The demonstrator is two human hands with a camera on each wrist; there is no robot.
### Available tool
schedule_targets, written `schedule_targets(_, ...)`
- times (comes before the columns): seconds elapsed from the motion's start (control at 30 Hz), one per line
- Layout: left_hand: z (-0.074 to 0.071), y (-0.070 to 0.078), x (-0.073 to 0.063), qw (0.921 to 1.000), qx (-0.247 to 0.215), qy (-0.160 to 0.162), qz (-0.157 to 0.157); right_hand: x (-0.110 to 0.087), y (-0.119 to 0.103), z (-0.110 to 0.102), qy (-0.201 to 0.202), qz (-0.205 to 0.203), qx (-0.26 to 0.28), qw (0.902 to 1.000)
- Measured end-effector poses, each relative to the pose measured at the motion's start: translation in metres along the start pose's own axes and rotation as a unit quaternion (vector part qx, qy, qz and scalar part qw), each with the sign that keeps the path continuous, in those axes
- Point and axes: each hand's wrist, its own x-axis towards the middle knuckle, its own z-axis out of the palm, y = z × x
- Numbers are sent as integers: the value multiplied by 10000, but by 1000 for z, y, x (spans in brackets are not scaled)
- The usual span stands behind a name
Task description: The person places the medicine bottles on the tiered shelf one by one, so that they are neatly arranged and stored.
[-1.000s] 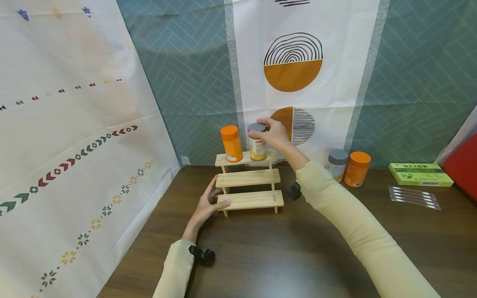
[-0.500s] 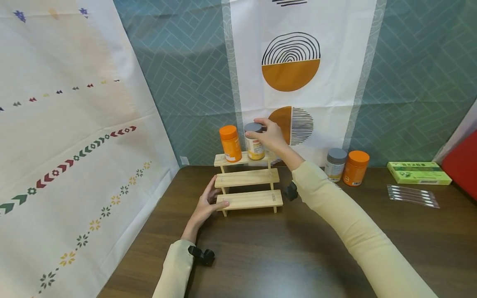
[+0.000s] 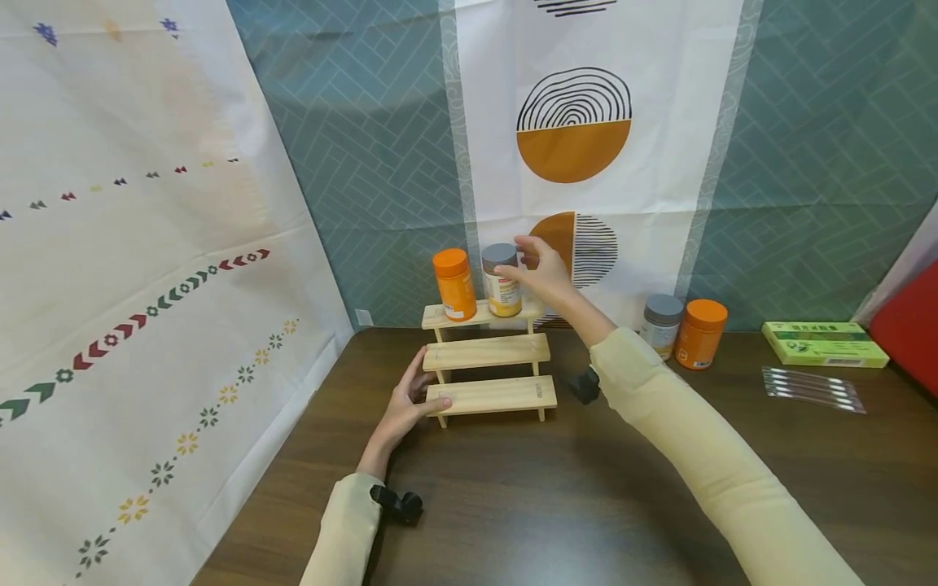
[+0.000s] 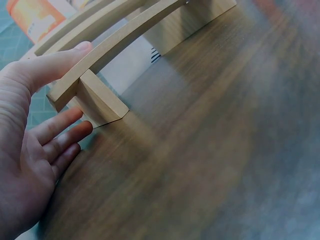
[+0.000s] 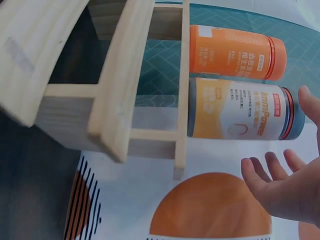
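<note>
Now my right hand (image 3: 541, 273) is released beside the grey-capped bottle (image 3: 501, 279) on the top step.
From the head, my left hand (image 3: 407, 402) lies flat against the wooden rack (image 3: 489, 353) on the table (image 3: 586, 488). At the left wrist, my thumb (image 4: 47, 67) presses the lowest step. At the right wrist, my fingers (image 5: 272, 170) are spread, apart from the bottle, next to the orange bottle (image 5: 235, 51).

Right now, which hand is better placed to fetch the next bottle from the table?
Right, probably. The right hand is open beside the grey-capped bottle on the rack's top step, and the two bottles wait on its side. The left hand steadies the wooden rack.
</note>
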Motion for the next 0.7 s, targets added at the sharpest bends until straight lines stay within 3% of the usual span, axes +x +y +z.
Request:
schedule_targets(0.17,1,-1,-1,10000,-18,12,-35,-12,13,-9,92,54,-34,9999)
schedule_targets(0.47,4,-1,-1,9996,-177,-131,-188,-51,41,-42,204,131,-63,9997)
schedule_targets(0.7,0,3,1,9998,-168,-58,-119,-73,55,-74,621,-190,-314,9974)
